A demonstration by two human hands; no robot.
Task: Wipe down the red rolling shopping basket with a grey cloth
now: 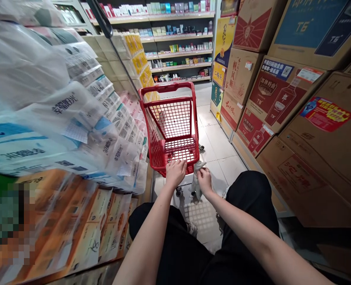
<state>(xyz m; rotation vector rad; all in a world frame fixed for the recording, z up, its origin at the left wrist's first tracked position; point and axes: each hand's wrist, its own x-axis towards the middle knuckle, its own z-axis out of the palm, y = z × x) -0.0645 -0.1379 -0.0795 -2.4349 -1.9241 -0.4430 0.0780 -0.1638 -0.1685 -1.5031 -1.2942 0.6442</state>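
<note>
Wiping the red cart (179, 138), apparently, we rested a half-curled left hand (177, 173) there, right hand (204, 181) pinching grey cloth (196, 183), and next needed bracing.

A narrow shop aisle runs over pale, glossy floor tiles (209, 136), brightest toward the far end. There, wide shelves (183, 16) in tiers carry rows of small boxes and bottles. Printed cardboard cartons (304, 162) stack high along the right. Plastic-wrapped packs (41, 132) line the left, with yellow-sided ones (138, 67) beyond and orange packs (56, 213) lower down, their contents hard to tell.
</note>
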